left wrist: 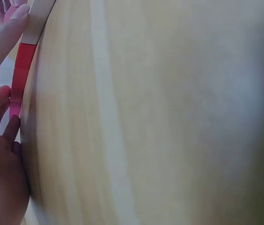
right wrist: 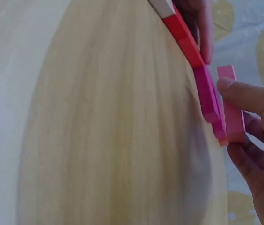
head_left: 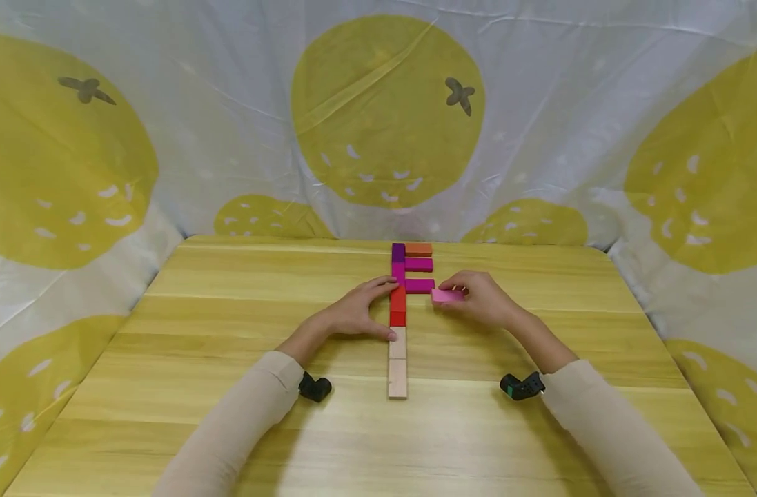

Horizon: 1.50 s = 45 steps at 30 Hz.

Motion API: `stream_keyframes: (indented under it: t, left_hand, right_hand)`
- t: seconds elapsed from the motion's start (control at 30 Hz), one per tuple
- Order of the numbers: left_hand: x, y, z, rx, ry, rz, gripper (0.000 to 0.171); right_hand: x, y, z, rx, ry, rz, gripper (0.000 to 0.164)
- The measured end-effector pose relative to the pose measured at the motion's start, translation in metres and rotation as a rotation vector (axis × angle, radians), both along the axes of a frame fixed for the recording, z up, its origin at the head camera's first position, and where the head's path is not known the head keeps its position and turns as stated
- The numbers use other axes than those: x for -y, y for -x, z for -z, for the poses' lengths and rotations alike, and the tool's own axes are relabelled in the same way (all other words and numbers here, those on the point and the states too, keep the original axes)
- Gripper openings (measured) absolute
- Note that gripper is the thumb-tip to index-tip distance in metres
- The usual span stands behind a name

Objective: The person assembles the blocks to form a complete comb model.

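Note:
A straight column of blocks runs down the table: a purple block (head_left: 399, 251) at the far end, then magenta, red blocks (head_left: 398, 301) and plain wooden blocks (head_left: 397, 377) nearest me. From its right side stick out an orange block (head_left: 418, 249) and two magenta blocks (head_left: 419, 264). My left hand (head_left: 356, 309) rests along the column's left side, fingertips by the red and magenta, thumb on a plain wooden block. Between thumb and fingers my right hand (head_left: 485, 298) pinches a pink block (right wrist: 232, 108), held just right of the nearer magenta side block.
The wooden table (head_left: 229, 297) stretches out on both sides of the column. A white curtain (head_left: 229, 103) with large yellow fruit prints hangs behind and beside it. Black wrist cameras (head_left: 316, 388) sit at both cuffs.

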<state>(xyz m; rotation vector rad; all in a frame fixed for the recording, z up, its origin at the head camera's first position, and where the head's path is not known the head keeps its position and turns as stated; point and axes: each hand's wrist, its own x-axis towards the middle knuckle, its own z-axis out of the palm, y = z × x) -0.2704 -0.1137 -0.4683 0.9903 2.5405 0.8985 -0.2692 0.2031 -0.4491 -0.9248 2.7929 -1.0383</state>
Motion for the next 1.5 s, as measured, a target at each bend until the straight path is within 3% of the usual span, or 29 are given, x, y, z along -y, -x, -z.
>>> stream_keyframes:
  t: [0.27,0.6,1.5]
  left_hand:
    - [0.000,-0.001,-0.001,0.013,0.006,-0.007,0.107]
    - [0.001,-0.001,-0.003,0.014,0.001,-0.010,0.107]
    - [0.000,0.003,-0.001,0.022,-0.007,-0.009,0.106]
  right_hand:
    - [0.021,-0.002,0.005,-0.073,-0.077,-0.075,0.032]
    - [0.034,-0.002,0.008,-0.111,-0.082,-0.068,0.035]
    - [0.053,-0.001,0.014,-0.088,-0.127,-0.037,0.034]
